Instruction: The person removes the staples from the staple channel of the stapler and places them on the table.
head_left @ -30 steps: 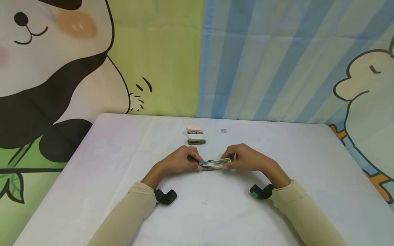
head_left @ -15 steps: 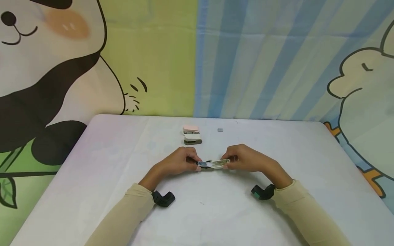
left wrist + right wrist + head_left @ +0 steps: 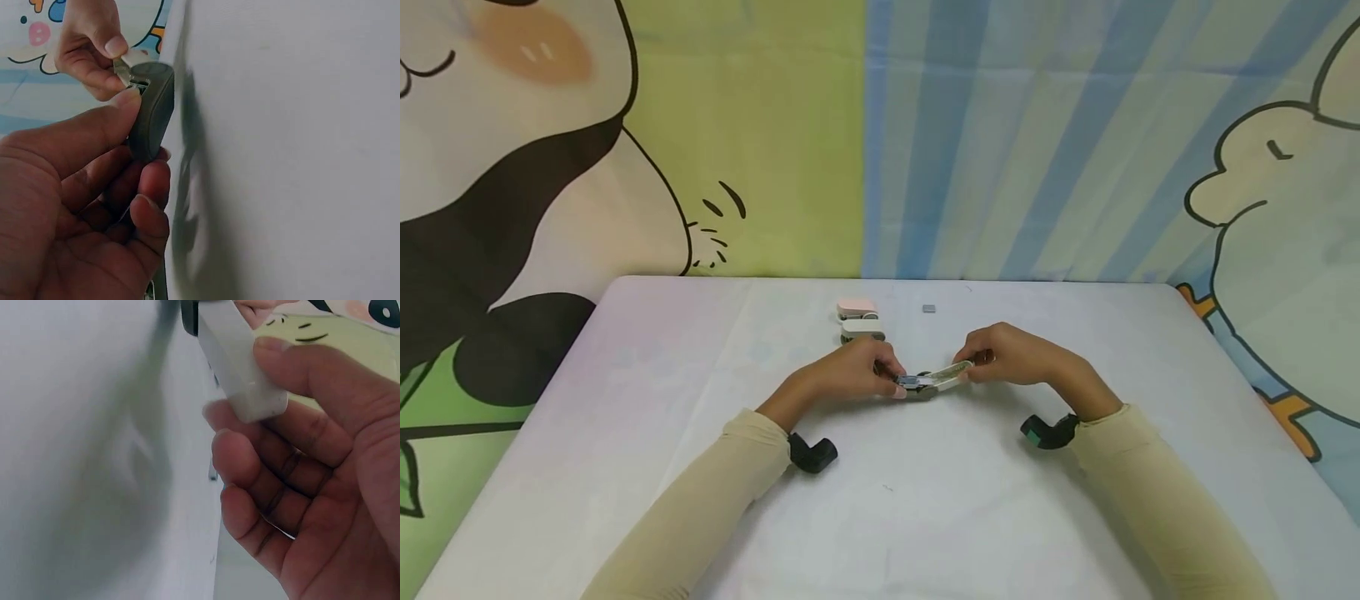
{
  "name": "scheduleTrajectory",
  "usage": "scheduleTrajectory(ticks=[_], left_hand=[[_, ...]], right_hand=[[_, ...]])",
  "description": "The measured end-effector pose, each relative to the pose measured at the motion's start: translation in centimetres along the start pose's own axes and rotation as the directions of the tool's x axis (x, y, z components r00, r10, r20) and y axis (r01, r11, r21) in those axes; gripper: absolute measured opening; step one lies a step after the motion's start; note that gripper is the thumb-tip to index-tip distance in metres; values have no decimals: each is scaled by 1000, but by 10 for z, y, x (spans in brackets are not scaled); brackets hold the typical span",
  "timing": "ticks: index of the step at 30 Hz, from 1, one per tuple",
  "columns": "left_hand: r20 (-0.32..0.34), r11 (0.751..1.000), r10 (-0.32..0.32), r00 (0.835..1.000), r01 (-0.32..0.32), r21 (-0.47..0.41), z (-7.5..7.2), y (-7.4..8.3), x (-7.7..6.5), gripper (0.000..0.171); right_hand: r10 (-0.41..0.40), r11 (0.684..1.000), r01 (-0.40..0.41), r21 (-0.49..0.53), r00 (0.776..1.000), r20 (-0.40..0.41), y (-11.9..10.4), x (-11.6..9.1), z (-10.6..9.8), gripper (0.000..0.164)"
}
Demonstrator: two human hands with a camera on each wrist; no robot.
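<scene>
Between both hands a small stapler (image 3: 925,382) is spread wide, its white top cover swung out to the right and its metal staple channel showing. My left hand (image 3: 857,368) pinches the dark grey base end; in the left wrist view the thumb lies on the channel side of the base (image 3: 153,115), fingers behind it. My right hand (image 3: 1018,354) pinches the white cover (image 3: 240,369) between thumb and forefinger, the other fingers curled below. In both wrist views the stapler is held above the white tabletop, over its shadow.
Behind the left hand stand a white stapler (image 3: 862,329), partly hidden by that hand, and a pink stapler (image 3: 857,309). A small grey block of staples (image 3: 928,308) lies to their right. A tiny thin piece (image 3: 887,487) lies near the front. A printed cloth backdrop (image 3: 970,142) rises behind the table.
Both hands have raised the spread stapler and shifted it slightly forward and right, so the left hand now overlaps the white stapler. The head view has turned a little right.
</scene>
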State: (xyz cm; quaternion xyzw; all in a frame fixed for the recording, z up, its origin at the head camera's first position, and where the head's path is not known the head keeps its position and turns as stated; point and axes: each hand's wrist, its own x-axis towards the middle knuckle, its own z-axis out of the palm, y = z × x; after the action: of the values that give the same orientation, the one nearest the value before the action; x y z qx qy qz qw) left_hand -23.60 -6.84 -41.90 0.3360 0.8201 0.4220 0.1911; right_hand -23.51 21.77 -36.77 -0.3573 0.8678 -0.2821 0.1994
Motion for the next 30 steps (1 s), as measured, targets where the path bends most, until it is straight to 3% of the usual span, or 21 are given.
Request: scheduleTrajectory(ticks=[5, 10, 17, 21, 26, 30], left_hand=[[85, 999, -27, 996, 30, -31, 4, 7, 26, 20], [82, 999, -37, 996, 40, -31, 9, 15, 49, 22], [-21, 1000, -13, 1000, 14, 16, 9, 19, 79, 18], [-91, 993, 33, 995, -22, 115, 11, 23, 100, 23], [-196, 974, 33, 980, 12, 225, 16, 26, 125, 24], [-202, 969, 20, 979, 31, 247, 24, 26, 145, 19]], right_hand=[[76, 997, -77, 17, 997, 25, 13, -9, -13, 21], [136, 991, -135, -15, 991, 6, 22, -17, -27, 22], [176, 981, -182, -66, 980, -91, 37, -21, -46, 22], [204, 969, -225, -100, 961, -189, 46, -22, -55, 21], [202, 955, -252, -159, 939, -279, 52, -21, -66, 24], [220, 935, -287, -206, 929, -299, 53, -24, -75, 24]])
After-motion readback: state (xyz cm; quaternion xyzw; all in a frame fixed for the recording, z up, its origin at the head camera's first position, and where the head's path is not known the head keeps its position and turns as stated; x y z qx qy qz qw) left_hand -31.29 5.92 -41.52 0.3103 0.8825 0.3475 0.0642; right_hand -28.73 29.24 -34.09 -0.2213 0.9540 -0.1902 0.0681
